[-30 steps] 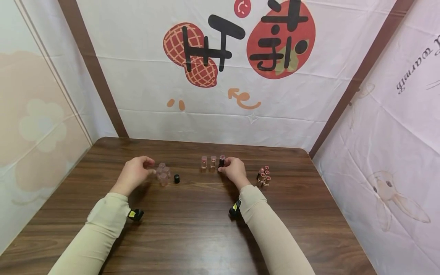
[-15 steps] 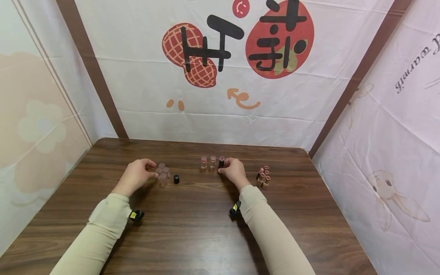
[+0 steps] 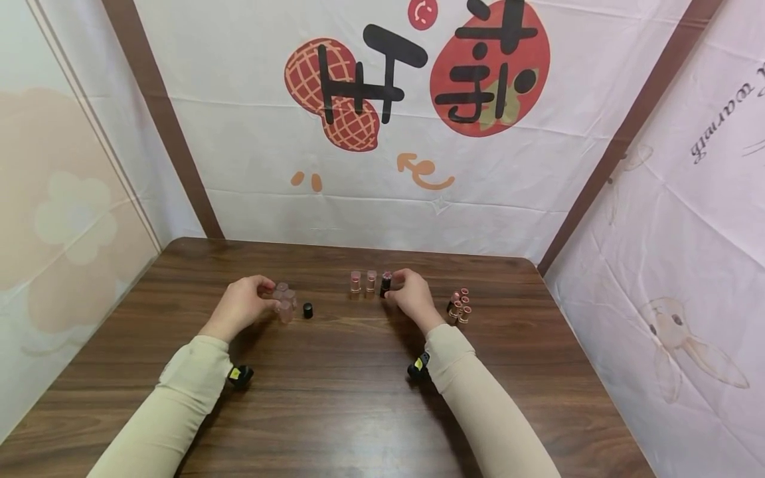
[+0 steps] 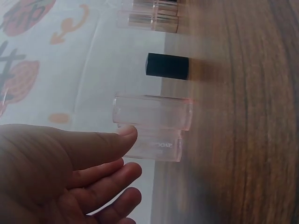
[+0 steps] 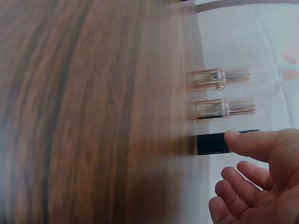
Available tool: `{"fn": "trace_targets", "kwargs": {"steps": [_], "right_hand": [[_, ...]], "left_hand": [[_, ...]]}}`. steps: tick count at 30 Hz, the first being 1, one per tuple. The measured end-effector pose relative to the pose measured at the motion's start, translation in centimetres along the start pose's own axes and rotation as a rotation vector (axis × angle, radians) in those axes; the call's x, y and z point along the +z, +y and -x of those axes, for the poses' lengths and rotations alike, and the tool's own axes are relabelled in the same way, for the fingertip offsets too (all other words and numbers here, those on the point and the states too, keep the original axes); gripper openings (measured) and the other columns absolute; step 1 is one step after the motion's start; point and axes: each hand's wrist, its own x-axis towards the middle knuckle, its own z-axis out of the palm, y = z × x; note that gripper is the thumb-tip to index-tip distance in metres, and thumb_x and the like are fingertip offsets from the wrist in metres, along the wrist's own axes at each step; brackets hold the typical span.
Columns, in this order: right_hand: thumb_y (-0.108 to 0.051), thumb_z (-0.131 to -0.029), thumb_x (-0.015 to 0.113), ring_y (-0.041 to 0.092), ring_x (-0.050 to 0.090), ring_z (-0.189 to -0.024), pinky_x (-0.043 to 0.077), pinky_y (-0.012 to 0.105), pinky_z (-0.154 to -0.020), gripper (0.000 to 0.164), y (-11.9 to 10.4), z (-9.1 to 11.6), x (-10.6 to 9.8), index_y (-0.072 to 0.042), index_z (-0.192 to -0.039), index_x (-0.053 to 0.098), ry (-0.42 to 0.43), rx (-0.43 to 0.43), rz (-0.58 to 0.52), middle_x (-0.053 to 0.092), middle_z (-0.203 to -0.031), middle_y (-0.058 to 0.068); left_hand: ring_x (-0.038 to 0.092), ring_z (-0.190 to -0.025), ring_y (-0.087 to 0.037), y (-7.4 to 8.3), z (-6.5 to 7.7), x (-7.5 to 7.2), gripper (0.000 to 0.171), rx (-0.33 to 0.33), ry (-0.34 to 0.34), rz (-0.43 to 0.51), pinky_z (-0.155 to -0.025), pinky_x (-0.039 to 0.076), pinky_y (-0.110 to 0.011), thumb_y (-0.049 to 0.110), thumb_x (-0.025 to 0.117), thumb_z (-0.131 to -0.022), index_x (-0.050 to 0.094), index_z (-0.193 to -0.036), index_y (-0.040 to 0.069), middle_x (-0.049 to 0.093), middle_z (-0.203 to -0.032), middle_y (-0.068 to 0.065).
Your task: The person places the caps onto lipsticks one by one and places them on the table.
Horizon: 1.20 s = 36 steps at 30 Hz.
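Brown wood-grain table [image 3: 335,411]: carries everything small; take it as a clock seen from the head camera, 12 at the far edge.
Left hand [image 3: 242,305]: toward 10 o'clock, thumb and fingers apart, fingers loosely bent; the thumb tip overlaps the clear caps in its wrist view, and I cannot tell whether it touches them.
Clear caps [image 3: 286,312]: a tight pinkish, see-through group at 10 o'clock, just beside the left thumb; one bears small lettering, too blurred to read.
Black cap [image 3: 307,311]: upright, at 3 o'clock from the clear caps and close by.
Right hand [image 3: 412,293]: 1 o'clock, thumb apart from the loosely curled fingers; the thumb lies across the black tube in its wrist view, contact uncertain.
Black tube [image 3: 385,287]: upright at 12 o'clock, right end of a row.
Gold tubes [image 3: 355,285]: two, standing under clear covers, at 9 o'clock from the black tube.
Tube cluster [image 3: 464,316]: 2 o'clock, pink-topped, mostly gold, one dark-based.
White cloth [image 3: 251,159]: hangs beyond 12 o'clock, printed with a peanut and a strawberry.
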Motion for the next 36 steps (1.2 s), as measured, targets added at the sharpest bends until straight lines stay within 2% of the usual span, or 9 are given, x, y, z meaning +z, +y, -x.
{"fn": "trace_targets", "kwargs": {"steps": [8,15,19,22,26,31,36], "right_hand": [[-0.014,-0.087,0.083,0.027,0.062,-0.112,0.052,0.044,-0.094,0.050,-0.6,1.9,-3.0,-0.009,-0.132,0.064,0.053,-0.117,-0.028,0.066,-0.126,0.007],[-0.015,-0.087,0.084,0.029,0.061,-0.113,0.054,0.045,-0.092,0.049,-0.9,4.4,-6.4,-0.012,-0.132,0.065,0.076,-0.226,-0.115,0.065,-0.126,0.008],[-0.017,-0.087,0.084,0.027,0.061,-0.111,0.054,0.046,-0.091,0.045,-0.8,5.9,-7.5,-0.018,-0.129,0.067,0.085,-0.243,-0.143,0.065,-0.123,0.000],[-0.018,-0.088,0.083,0.024,0.059,-0.109,0.053,0.046,-0.091,0.044,-0.7,6.8,-8.1,-0.020,-0.129,0.067,0.095,-0.268,-0.148,0.065,-0.122,-0.002],[-0.016,-0.088,0.083,0.023,0.058,-0.106,0.053,0.049,-0.090,0.043,-0.7,7.5,-8.8,-0.019,-0.129,0.067,0.108,-0.290,-0.187,0.064,-0.120,0.001],[-0.013,-0.088,0.082,0.027,0.059,-0.105,0.052,0.050,-0.090,0.043,-0.5,7.7,-9.7,-0.016,-0.129,0.067,0.137,-0.277,-0.243,0.064,-0.122,0.005],[-0.012,-0.089,0.082,0.021,0.059,-0.106,0.052,0.047,-0.092,0.043,-0.2,7.5,-10.8,-0.013,-0.129,0.067,0.167,-0.252,-0.260,0.064,-0.126,0.006]], "left_hand": [[0.064,-0.112,-0.041,0.0,0.0,0.4,0.046,-0.009,-0.003,-0.012,-0.094,0.051,-0.055,0.029,0.078,-0.093,0.064,-0.124,-0.002,0.068,-0.120,-0.024],[0.064,-0.107,-0.039,0.0,-0.1,0.6,0.053,0.001,0.005,-0.016,-0.090,0.051,-0.054,0.034,0.081,-0.090,0.064,-0.122,-0.004,0.069,-0.116,-0.024],[0.065,-0.104,-0.037,0.0,-0.1,0.8,0.051,-0.009,0.019,-0.032,-0.089,0.052,-0.053,0.033,0.081,-0.090,0.065,-0.120,-0.004,0.069,-0.113,-0.022],[0.065,-0.102,-0.036,0.0,-0.1,0.9,0.049,-0.020,0.023,-0.035,-0.088,0.052,-0.052,0.033,0.080,-0.090,0.066,-0.119,-0.004,0.070,-0.112,-0.022],[0.065,-0.101,-0.035,-0.1,-0.1,1.0,0.047,-0.028,0.017,-0.029,-0.087,0.052,-0.052,0.033,0.079,-0.091,0.066,-0.118,-0.003,0.070,-0.111,-0.021],[0.066,-0.100,-0.035,-0.1,0.0,1.0,0.042,-0.020,0.023,-0.031,-0.086,0.052,-0.051,0.031,0.078,-0.093,0.067,-0.117,-0.002,0.071,-0.110,-0.020],[0.066,-0.099,-0.035,0.1,0.1,0.8,0.039,-0.010,0.033,-0.038,-0.086,0.052,-0.052,0.029,0.077,-0.093,0.067,-0.115,-0.002,0.071,-0.109,-0.020]]}}
